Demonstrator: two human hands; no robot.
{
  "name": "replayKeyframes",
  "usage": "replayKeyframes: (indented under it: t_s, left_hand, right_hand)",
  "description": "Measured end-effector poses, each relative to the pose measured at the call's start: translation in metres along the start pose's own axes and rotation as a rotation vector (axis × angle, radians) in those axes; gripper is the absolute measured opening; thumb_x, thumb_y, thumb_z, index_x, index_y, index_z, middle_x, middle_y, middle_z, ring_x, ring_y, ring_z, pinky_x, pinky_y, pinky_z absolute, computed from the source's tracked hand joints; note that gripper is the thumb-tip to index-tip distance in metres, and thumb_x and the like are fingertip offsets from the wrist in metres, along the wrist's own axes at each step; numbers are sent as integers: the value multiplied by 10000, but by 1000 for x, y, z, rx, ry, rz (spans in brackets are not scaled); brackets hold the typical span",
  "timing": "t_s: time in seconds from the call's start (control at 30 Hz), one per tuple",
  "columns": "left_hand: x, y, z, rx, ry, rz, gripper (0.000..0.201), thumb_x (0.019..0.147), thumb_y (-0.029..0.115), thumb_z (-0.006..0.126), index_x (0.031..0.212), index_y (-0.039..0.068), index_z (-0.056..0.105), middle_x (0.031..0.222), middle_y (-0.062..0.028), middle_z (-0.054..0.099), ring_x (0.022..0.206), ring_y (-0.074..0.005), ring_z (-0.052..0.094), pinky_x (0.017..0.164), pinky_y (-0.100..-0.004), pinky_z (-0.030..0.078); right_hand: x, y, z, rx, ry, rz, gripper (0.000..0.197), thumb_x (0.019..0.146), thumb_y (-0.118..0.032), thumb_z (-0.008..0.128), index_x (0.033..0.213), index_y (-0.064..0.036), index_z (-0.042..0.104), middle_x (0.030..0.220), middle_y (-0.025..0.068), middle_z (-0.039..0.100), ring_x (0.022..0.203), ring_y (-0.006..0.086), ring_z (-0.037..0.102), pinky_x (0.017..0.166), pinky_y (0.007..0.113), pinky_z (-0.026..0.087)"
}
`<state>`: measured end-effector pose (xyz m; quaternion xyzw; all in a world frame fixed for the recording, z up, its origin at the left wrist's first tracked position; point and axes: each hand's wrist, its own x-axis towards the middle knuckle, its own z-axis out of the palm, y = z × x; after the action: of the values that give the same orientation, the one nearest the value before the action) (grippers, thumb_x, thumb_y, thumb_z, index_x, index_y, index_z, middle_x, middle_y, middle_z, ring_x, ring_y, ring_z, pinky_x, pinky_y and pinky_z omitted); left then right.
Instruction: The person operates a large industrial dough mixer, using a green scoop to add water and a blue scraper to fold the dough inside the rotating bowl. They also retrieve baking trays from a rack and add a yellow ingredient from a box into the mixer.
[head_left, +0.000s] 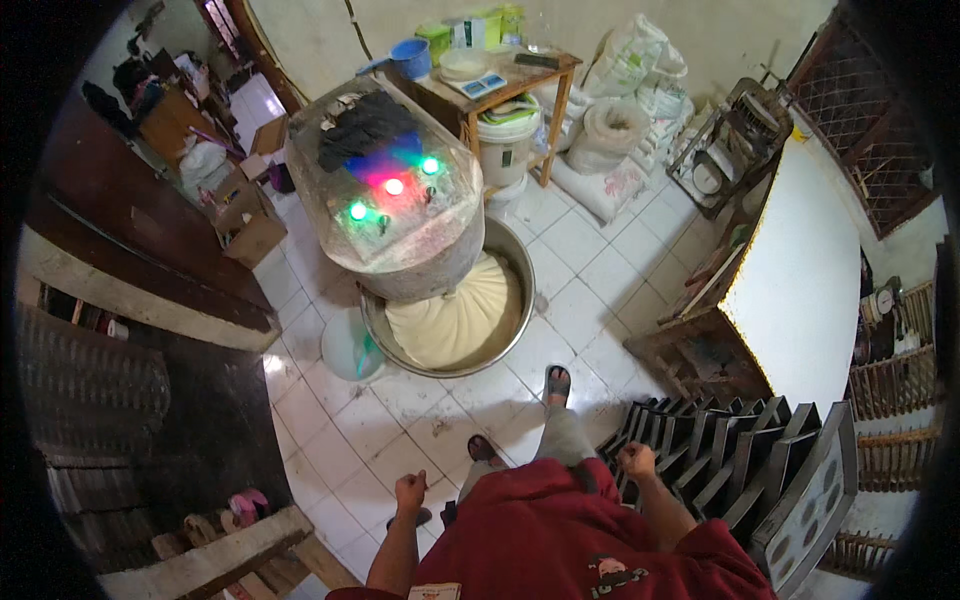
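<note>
Stands on the tiled floor, facing a floor-standing dough mixer with red and green lights lit on top. Touches neither machine nor dough. Holds the left hand low and out to the side, grip curled in and pressed together, with nothing visible in it. Holds the right hand much the same, grip folded into a loose fist, seemingly bare too, near the dark metal racks; cannot tell whether touching them.

Shows the pale dough in the round metal bowl, partly under the mixer's housing, well ahead of both hands. Looks, by its smooth skin and swirling folds, gathered into one mass; judging from that, seems well along in mixing, with no dry flour visible in the bowl. Sits undivided there, with no portion seen elsewhere. Cannot tell whether turning or stopped, nor how much kneading is left. Includes a pale bucket just beside the bowl and, behind the mixer, a wooden surface bearing a blue container.
</note>
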<state>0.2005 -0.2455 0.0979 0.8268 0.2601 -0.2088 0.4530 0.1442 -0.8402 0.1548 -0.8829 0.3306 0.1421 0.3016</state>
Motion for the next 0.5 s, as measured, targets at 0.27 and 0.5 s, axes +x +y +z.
replayKeyframes:
  t_s: [0.27, 0.5]
  left_hand:
    - [13, 98, 88, -113, -26, -116, 305, 842, 249, 748, 882, -37, 652, 781, -110, 696, 694, -176, 662, 656, -341, 538]
    - [56, 252, 176, -118, -66, 7, 376, 889, 311, 708, 1007, -43, 665, 872, -131, 704, 774, -199, 673, 717, -347, 540]
  right_hand:
    - [145, 3, -59, -48, -39, -100, 302, 867, -276, 680, 979, -1, 733, 833, 175, 736, 760, 256, 724, 743, 367, 558]
    - [308, -94, -127, 216, -59, -257, 229, 873, -191, 680, 1001, -4, 711, 834, 148, 736, 750, 191, 706, 705, 335, 541]
